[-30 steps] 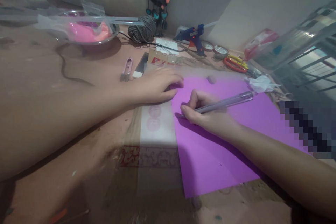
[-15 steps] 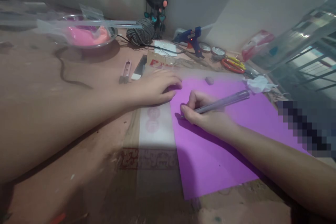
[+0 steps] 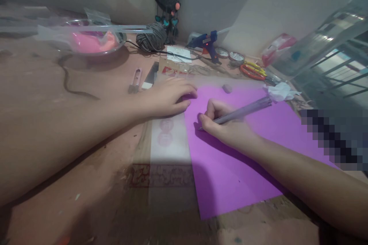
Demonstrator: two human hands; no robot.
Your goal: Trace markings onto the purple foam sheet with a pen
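Observation:
A sheet of purple paper [image 3: 238,172] lies at a slant on the work surface, partly over a whitish sheet with faint red print [image 3: 169,149]. My right hand [image 3: 221,120] rests on the purple paper and grips a pen [image 3: 244,110]. The pen's tip points down and left at the paper, near its left edge; whether it touches cannot be made out. My left hand [image 3: 175,95] lies flat with fingers spread, its fingertips at the purple paper's upper left edge. A small grey lump [image 3: 227,88] sits at the paper's top edge.
Behind the hands are a bowl with pink material [image 3: 94,48], a ball of grey yarn [image 3: 152,38] and a blue glue gun [image 3: 207,43]. Orange-and-yellow-handled tools [image 3: 253,71] and crumpled white tissue [image 3: 281,92] lie at right. A pink-cased cutter [image 3: 135,80] is beyond my left wrist.
The whole view has shifted slightly, so things appear a little further left. The right hand's pen tip has moved very little over the paper, and the left hand stays flat.

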